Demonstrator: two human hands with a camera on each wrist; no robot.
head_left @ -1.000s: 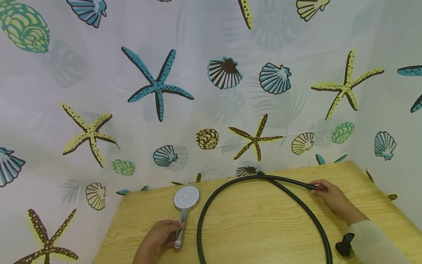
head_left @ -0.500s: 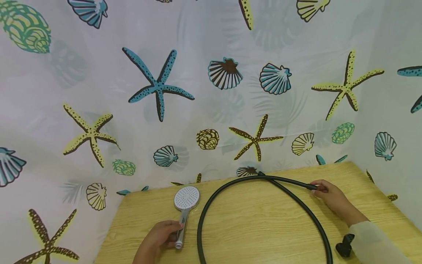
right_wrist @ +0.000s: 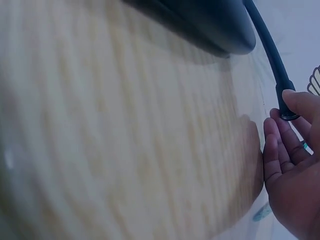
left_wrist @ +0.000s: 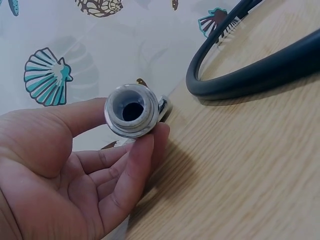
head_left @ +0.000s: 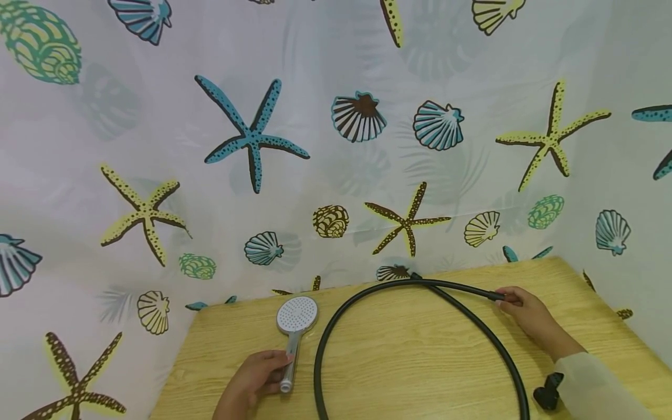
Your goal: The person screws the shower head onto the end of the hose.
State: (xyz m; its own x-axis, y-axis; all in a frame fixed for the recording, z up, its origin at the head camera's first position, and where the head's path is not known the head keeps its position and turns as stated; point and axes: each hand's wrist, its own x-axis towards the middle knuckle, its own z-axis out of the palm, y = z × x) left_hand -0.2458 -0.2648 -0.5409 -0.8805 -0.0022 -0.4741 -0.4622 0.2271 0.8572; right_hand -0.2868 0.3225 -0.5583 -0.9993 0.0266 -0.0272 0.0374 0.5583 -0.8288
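Observation:
My left hand [head_left: 255,376] grips the handle of a hand shower head [head_left: 297,315], with its round, pale spray face turned up in the head view. The left wrist view looks straight at the open threaded end of the shower handle [left_wrist: 132,111], pinched between thumb and fingers. At the right, my right hand [head_left: 527,312] pinches the end of a black shower hose [head_left: 462,286] between thumb and fingers. That hose end [right_wrist: 285,100] points toward the palm in the right wrist view. The rest of the hose loops over the table and crosses itself near the back edge.
A small black bracket-like part [head_left: 548,392] lies beside the right sleeve [head_left: 598,385]. The wood-grain table [head_left: 415,350] meets a white curtain [head_left: 315,175] printed with shells and starfish at the back and sides.
Both hands stay nearly in place, still holding the shower head and the hose end. The shower head's handle end has shifted very slightly.

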